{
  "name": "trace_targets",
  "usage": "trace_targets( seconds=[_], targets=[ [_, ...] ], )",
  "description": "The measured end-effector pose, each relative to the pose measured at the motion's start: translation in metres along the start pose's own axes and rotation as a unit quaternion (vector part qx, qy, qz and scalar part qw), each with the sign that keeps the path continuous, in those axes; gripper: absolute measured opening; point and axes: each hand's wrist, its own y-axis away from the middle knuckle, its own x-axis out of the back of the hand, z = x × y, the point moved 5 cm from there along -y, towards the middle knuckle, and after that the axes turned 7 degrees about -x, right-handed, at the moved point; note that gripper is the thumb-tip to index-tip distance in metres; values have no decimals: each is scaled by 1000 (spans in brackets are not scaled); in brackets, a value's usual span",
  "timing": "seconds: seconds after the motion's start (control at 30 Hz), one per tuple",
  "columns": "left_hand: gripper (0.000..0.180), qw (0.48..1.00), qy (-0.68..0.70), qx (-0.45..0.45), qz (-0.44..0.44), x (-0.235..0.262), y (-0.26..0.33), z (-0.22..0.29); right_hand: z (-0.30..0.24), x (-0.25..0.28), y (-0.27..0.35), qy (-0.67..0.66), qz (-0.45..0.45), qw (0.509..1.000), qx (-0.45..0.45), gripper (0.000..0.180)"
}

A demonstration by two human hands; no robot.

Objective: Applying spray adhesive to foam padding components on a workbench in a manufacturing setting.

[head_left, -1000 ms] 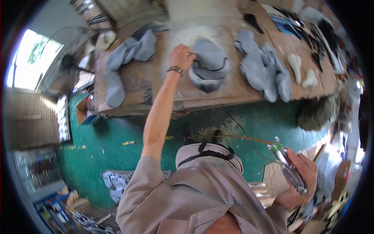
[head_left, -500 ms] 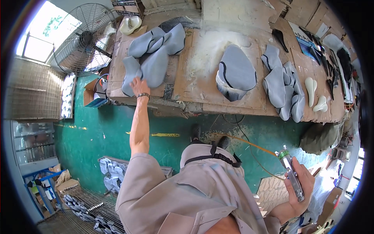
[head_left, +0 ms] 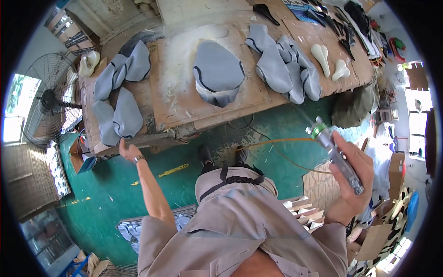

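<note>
My left hand (head_left: pixel 131 152) is at the table's front edge, its fingers closed at the lower tip of a grey saddle cover (head_left: pixel 128 111) with black edging. Another grey cover (head_left: pixel 105 122) lies against that one, and a small heap of grey covers (head_left: pixel 117 71) lies behind them. My right hand (head_left: pixel 353 173) is wrapped round a silver spray gun (head_left: pixel 339 157) with a green ring, held up off the floor at the right. Between my hands, on the table, a large grey cover (head_left: pixel 218 67) sits over a pale, overspray-coated base (head_left: pixel 212 97).
More grey covers (head_left: pixel 277 64) lie right of centre on the cardboard-topped table (head_left: pixel 173 122). Beside them are two cream saddle-shaped pieces (head_left: pixel 320 59) and black saddle parts (head_left: pixel 266 14). A caged fan (head_left: pixel 48 99) stands at left. An orange hose (head_left: pixel 277 140) crosses above the green floor.
My view has swung, shifting the table leftward. My left hand has gone from lying spread on the grey covers to the front edge, at one cover's tip. My right hand still holds the spray gun.
</note>
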Motion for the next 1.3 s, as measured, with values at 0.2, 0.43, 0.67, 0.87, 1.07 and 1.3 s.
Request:
trace_targets(
  seconds=[0.2,0.43,0.67,0.87,1.07,1.3],
  targets=[
    [46,975,-75,92,-190,32,189,-53,25,14,13,-12,4,1000,-12,61],
    [33,733,-268,374,-501,123,393,-141,56,34,16,4,-97,991,88,58],
    [34,703,-135,536,-448,148,435,-129,60,28,1,-31,-4,999,36,59],
    [35,763,-58,485,-423,103,385,-119,5,1,30,-24,-17,996,79,60],
    [33,791,-25,420,-445,74,335,-124,-60,-32,65,45,-68,979,189,70],
    [27,773,-19,430,-466,96,331,-152,-97,-71,112,72,-126,965,219,74]
  ],
)
